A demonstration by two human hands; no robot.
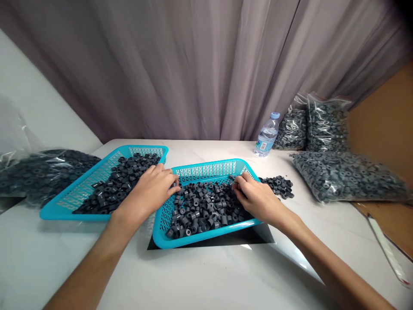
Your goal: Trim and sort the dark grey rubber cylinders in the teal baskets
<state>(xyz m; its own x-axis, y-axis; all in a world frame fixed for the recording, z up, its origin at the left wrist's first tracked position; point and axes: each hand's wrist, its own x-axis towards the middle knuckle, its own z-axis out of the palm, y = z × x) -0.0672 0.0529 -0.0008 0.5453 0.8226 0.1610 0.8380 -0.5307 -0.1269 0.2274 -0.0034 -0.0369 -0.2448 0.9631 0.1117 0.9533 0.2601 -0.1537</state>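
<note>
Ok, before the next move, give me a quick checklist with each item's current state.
1. Right hand over the front basket, at its right side: ok.
2. Left hand gripping a part: cannot tell; its fingertips are at the front basket's left end.
3. All dark parts contained: not ok; a loose pile lies on the table, right of the front basket.
4. Bottle upright and capped: ok.
5. Long white item away from both hands: ok, at far right.
</note>
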